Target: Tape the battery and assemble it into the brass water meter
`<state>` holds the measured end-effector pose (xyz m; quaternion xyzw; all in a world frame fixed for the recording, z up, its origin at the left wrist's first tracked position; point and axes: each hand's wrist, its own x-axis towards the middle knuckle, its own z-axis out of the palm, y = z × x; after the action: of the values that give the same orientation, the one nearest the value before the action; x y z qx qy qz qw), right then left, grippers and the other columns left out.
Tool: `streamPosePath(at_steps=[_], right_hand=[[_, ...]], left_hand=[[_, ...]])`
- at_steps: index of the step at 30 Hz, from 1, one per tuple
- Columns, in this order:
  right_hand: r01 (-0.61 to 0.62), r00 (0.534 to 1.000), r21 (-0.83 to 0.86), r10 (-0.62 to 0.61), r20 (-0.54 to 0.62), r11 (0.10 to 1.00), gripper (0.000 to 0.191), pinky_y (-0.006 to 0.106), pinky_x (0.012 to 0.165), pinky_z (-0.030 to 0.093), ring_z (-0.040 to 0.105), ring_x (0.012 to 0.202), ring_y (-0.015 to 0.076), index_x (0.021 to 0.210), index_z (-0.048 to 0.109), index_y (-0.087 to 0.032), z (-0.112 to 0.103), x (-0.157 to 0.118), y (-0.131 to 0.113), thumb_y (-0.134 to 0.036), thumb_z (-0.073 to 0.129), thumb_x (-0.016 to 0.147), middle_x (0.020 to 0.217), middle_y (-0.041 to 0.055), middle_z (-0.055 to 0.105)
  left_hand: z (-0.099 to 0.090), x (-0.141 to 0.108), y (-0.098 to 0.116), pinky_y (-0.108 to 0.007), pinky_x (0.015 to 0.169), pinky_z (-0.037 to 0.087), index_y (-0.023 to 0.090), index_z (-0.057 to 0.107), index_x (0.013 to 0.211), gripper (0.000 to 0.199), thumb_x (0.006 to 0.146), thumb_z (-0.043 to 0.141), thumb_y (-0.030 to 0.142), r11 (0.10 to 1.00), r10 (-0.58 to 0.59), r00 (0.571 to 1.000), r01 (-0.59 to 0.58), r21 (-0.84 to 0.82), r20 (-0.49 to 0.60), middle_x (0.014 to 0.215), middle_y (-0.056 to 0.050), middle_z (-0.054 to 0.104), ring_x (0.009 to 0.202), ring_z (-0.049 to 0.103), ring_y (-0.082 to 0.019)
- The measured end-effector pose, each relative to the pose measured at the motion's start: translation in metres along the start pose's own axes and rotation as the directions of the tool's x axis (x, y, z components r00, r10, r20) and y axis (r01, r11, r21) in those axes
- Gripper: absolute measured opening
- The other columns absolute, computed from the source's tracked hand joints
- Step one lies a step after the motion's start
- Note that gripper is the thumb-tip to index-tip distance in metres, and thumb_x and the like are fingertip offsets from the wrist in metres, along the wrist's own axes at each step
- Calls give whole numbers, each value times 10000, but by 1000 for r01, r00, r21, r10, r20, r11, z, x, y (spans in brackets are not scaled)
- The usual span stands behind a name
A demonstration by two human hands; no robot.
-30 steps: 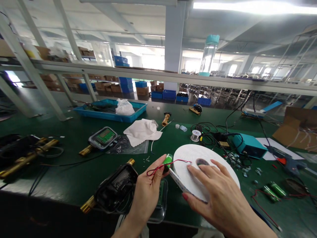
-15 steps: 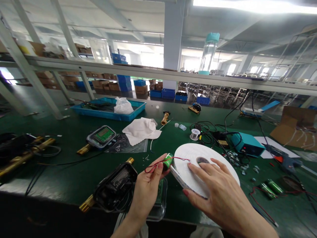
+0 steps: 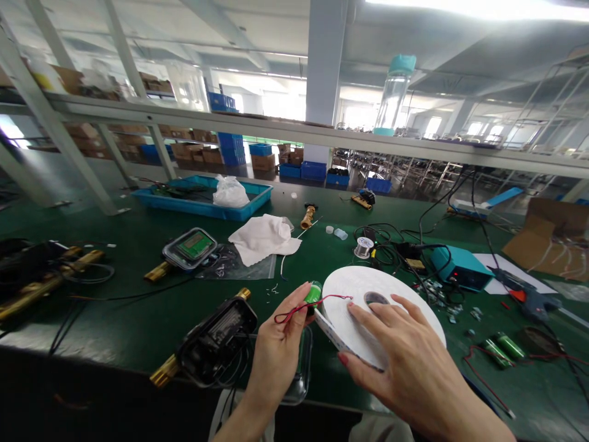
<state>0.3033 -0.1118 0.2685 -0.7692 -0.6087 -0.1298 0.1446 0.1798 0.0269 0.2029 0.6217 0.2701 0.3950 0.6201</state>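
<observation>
The left hand (image 3: 276, 356) has a closed grip, its fingertips pinching a green cylindrical cell (image 3: 313, 293) upright, with thin red-and-black wires (image 3: 301, 311) looping from it across the fingers. Just right of that grip, the right hand (image 3: 414, 374) lies spread on the face of a large white reel (image 3: 350, 307), its fingers open and reaching towards the reel's centre hole. Whether its thumb clasps the rim is hidden. The reel stands tilted, its edge near the green cell.

Just left of the left hand lies a black meter housing (image 3: 216, 337) with brass pipe ends, and a clear plastic cover (image 3: 302, 368) sits below the grip. Further ahead on the green tabletop (image 3: 115, 325) are a white cloth (image 3: 264, 239) and a solder spool (image 3: 363, 247). Right of the reel stand a teal soldering station (image 3: 460, 268) and two more green cells (image 3: 499, 353) with red wires.
</observation>
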Motion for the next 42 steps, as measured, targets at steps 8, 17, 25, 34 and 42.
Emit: streamPosePath(at_steps=[8, 17, 25, 34, 42], right_hand=[[-39, 998, -40, 41, 40, 998, 485, 517, 1019, 351, 577, 1042, 263, 1206, 576, -259, -2, 3, 3, -531, 525, 809, 1035, 96, 641], [-49, 990, -54, 56, 126, 997, 514, 514, 1038, 314, 563, 1069, 269, 1213, 573, -251, -7, 13, -3, -564, 487, 815, 1048, 114, 638], [-47, 990, -44, 52, 129, 998, 518, 508, 1053, 294, 567, 1063, 258, 1215, 571, -247, -4, 14, -2, -565, 486, 815, 1047, 112, 640], [-51, 987, -25, 54, 152, 998, 526, 499, 1044, 304, 568, 1061, 267, 1201, 580, -252, 4, 16, -5, -583, 508, 798, 1046, 113, 647], [-41, 999, -34, 41, 20, 999, 482, 502, 1030, 315, 576, 1022, 279, 1168, 601, -260, 17, 7, -14, -554, 538, 792, 987, 104, 642]], left_hand=[[-10, -7, -2, -349, 966, 497, 182, 586, 1219, 421, 871, 540, 416, 996, -57, 998, 60, -69, 37, 1228, -64, 624, 1101, 600, -242], [-10, -20, 7, -295, 972, 489, 187, 628, 1143, 383, 782, 677, 303, 986, 44, 996, -30, -167, 83, 1206, -72, 638, 1122, 589, -234], [-5, -25, -1, -217, 897, 525, 194, 646, 1068, 321, 754, 706, 221, 978, 55, 998, -48, -205, 28, 1111, -46, 689, 1004, 654, -171], [-1, -31, 0, -246, 764, 578, 169, 591, 1014, 274, 767, 671, 256, 981, 12, 1000, -12, -192, 1, 1065, -76, 684, 933, 670, -190], [4, -26, -8, -232, 755, 554, 190, 571, 954, 277, 734, 693, 307, 997, 50, 992, -44, 56, -116, 934, -35, 691, 851, 670, -159]])
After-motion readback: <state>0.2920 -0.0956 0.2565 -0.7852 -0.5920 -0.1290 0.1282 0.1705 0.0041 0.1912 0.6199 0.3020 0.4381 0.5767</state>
